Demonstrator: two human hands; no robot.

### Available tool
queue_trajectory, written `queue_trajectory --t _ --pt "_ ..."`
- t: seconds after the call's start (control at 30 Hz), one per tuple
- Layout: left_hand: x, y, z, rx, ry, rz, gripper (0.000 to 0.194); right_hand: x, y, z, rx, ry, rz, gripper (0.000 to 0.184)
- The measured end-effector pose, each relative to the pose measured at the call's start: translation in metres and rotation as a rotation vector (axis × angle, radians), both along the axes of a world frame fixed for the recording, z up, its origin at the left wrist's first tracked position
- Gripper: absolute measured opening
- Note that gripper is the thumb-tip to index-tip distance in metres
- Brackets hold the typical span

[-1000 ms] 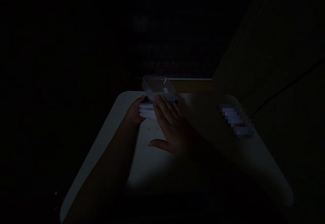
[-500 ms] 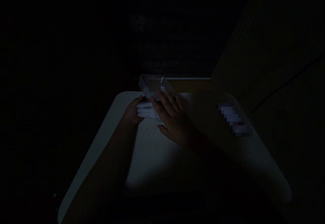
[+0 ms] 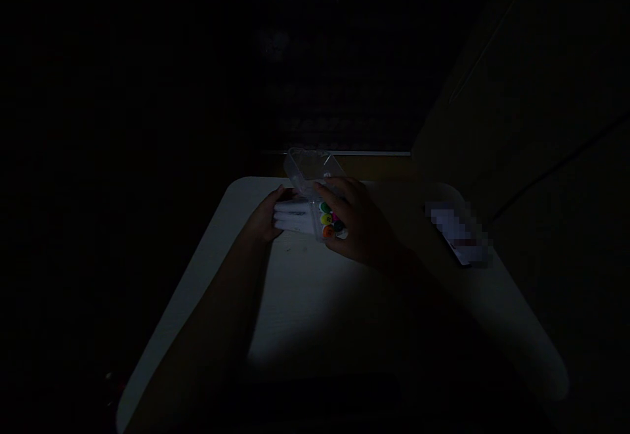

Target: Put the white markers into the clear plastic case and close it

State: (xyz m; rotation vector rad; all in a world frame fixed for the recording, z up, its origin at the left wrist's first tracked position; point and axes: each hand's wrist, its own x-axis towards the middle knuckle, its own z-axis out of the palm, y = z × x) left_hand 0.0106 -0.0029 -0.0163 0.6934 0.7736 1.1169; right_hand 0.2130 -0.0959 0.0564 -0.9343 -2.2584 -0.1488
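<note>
Holding a white stack (image 3: pixel 295 217) with the left hand (image 3: pixel 262 218) — and, beside it, clasping an open clear box (image 3: pixel 317 226) of coloured round pieces (image 3: pixel 327 219) with the right hand (image 3: pixel 363 227), near the far edge of the surface (image 3: pixel 295 303).

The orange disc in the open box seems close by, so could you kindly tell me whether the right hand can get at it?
Probably yes: the right hand is already at the box, the lid stands open, and nothing appears to cover the orange disc.
</note>
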Motion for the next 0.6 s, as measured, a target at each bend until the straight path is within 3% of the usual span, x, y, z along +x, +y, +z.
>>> queue_trajectory --t 0.2,0.37,0.5,0.6 --pt "0.005 -0.001 -0.004 0.177 -0.019 -0.017 0.022 0.015 -0.001 0.014 0.042 0.030 -0.074 0.074" --pt "0.008 -0.005 -0.008 0.284 0.043 -0.032 0.023 0.023 0.005 0.014 0.127 0.074 -0.103 0.056" --pt "0.014 -0.006 -0.010 0.298 0.040 0.037 0.025 0.025 0.013 0.009 0.135 0.114 -0.043 0.052" --pt "0.028 -0.011 -0.009 0.265 -0.016 0.031 0.037 0.023 0.017 0.007 0.117 0.112 -0.023 0.053"
